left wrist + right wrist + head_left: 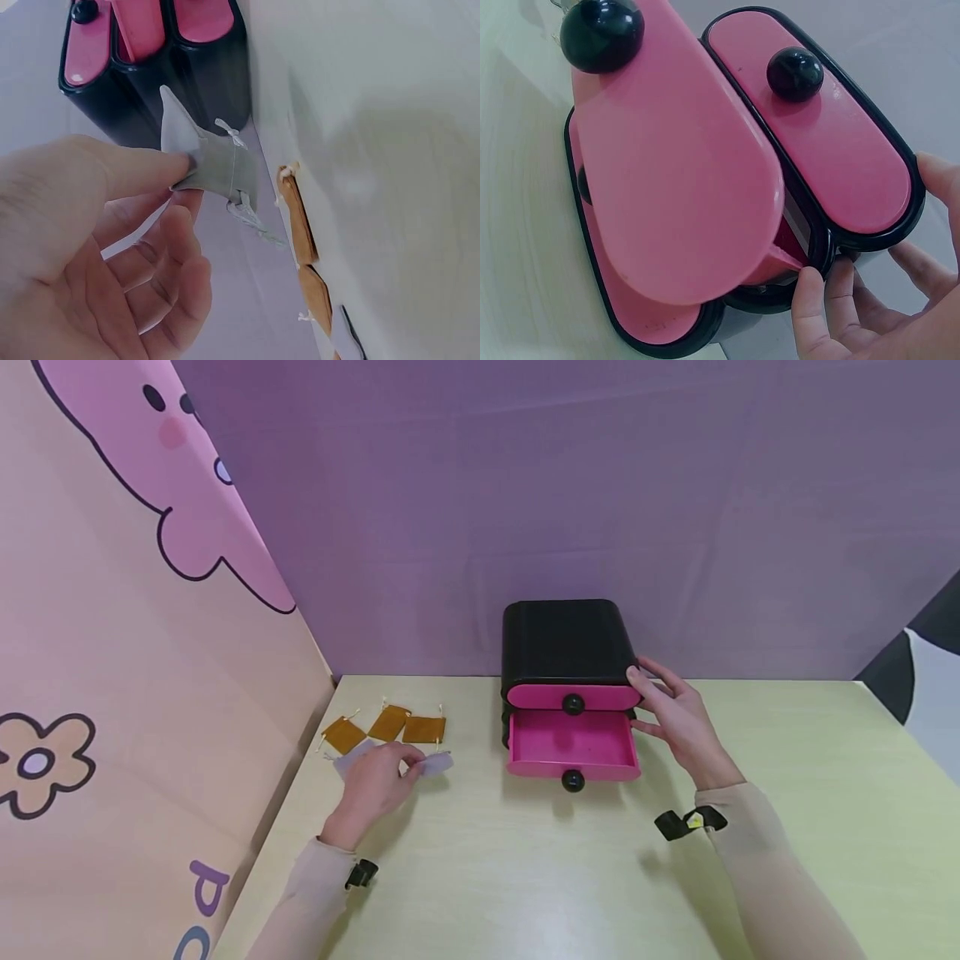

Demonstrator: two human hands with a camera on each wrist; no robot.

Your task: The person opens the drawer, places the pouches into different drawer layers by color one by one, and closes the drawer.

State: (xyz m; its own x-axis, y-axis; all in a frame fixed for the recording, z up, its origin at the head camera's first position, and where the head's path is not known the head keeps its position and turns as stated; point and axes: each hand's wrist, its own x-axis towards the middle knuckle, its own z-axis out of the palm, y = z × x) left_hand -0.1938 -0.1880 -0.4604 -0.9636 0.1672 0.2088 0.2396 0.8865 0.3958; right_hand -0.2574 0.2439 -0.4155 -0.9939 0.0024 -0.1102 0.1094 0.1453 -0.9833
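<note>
My left hand (378, 781) pinches a small grey drawstring pouch (225, 169) between thumb and fingers, low at the left of the table. Beyond that hand lie three brown drawstring pouches (390, 723), and another grey pouch (351, 758) is partly hidden by it. A black drawer unit (566, 639) with pink drawer fronts and round black knobs stands at the back. Its middle drawer (573, 739) is pulled out, with no contents showing. My right hand (684, 727) holds the unit's right side, thumb near the top drawer (810, 120) and fingertips lower, beside the pulled-out drawer.
The pale wooden table (487, 877) meets a purple backdrop (562, 485) behind the drawer unit. A patterned panel (150, 693) borders the table's left edge. A black and white shape (930, 668) appears past the right edge.
</note>
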